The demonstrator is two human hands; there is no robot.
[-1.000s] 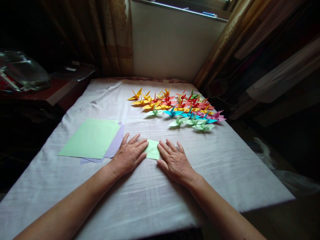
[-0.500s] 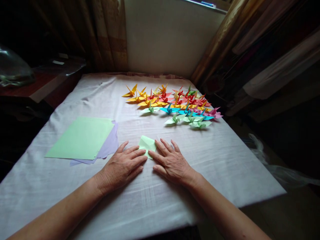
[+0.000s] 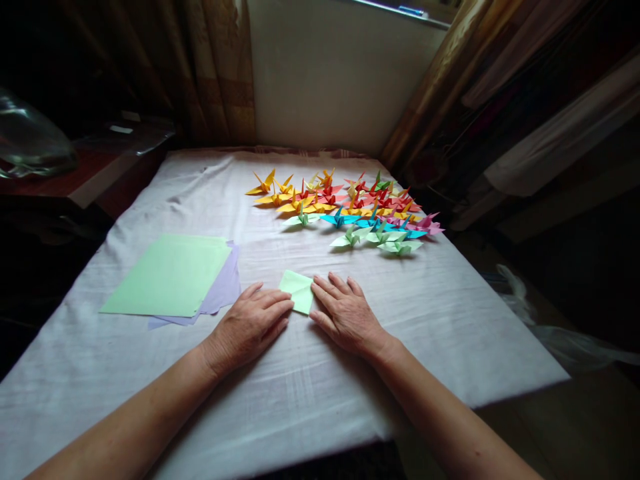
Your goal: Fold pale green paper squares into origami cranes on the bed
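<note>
A small folded piece of light green paper [image 3: 298, 291] lies flat on the white cloth-covered table [image 3: 280, 407]. My left hand [image 3: 250, 325] rests palm down at its left edge, fingertips touching the paper. My right hand [image 3: 347, 315] lies palm down at its right edge, fingers pressing on that side. Neither hand lifts the paper; both lie flat with fingers spread.
A stack of flat sheets, light green [image 3: 170, 275] over lilac [image 3: 223, 285], lies to the left. Several folded paper cranes [image 3: 345, 208] in yellow, red, blue, green and pink stand at the far right of the table. Curtains and a dark side table [image 3: 75, 183] border it.
The folded green paper has turned slightly and more of it shows between my hands. Both hands shifted a little on the cloth; the view has tilted.
</note>
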